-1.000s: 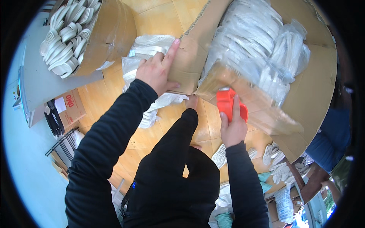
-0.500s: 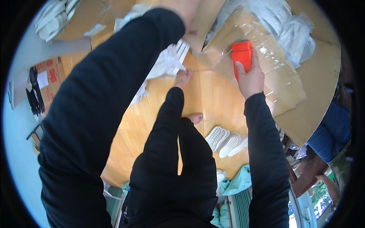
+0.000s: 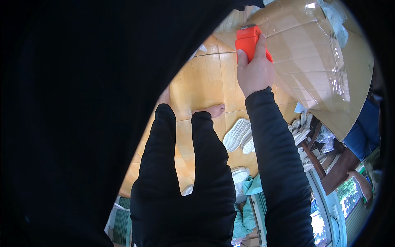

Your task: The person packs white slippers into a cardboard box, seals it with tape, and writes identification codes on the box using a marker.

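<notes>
My right hand (image 3: 256, 70) is wrapped round a red tape dispenser (image 3: 248, 40), with its metal edge pointing away from me. Just right of it stands a large cardboard box (image 3: 304, 53) with strips of shiny clear tape across its side. The dispenser's top is close to the cardboard; whether they touch I cannot tell. My left arm's black sleeve (image 3: 82, 103) fills the left half of the view, and the left hand is out of sight.
White shoe soles (image 3: 237, 135) lie on the wooden floor (image 3: 197, 78) beside my bare foot (image 3: 212, 110). More soles (image 3: 302, 127) are piled at the right, near a dark blue cloth (image 3: 364, 131). Clear plastic (image 3: 335, 20) shows behind the box. Turquoise cloth (image 3: 248, 214) hangs low behind me.
My left arm has swung up close to the camera, hiding the left side and its hand. The right hand has moved slightly forward and left with the dispenser; the box side appears shifted and turned.
</notes>
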{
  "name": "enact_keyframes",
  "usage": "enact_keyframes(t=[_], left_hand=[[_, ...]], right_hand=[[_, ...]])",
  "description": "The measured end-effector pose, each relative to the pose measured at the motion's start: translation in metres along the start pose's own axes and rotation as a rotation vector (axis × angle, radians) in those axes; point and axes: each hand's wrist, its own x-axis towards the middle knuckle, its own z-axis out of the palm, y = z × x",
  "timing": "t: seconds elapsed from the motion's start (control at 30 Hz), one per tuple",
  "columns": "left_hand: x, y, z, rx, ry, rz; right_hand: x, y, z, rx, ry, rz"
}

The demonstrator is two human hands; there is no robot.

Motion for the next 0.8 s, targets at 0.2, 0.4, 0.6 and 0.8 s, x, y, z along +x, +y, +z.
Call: enact_keyframes(t=[0.2,0.4,0.6,0.8], left_hand=[[-0.035,-0.029,0.038,-0.053,0.284,0.010],[-0.070,-0.090,0.211,-0.059,0.398,-0.129],[-0.128,-0.121,0.519,0.286,0.476,-0.401],[-0.069,-0.085,0.308,0.066,0.516,-0.219]], right_hand=[[-0.019,-0.024,-0.003,0.008,0.009,0.081],[-0.020,-0.029,0.000,-0.030,0.027,0.105],[0.009,-0.048,0.002,-0.069,-0.085,0.296],[0.057,-0.049,-0.013,-0.047,-0.190,0.393]])
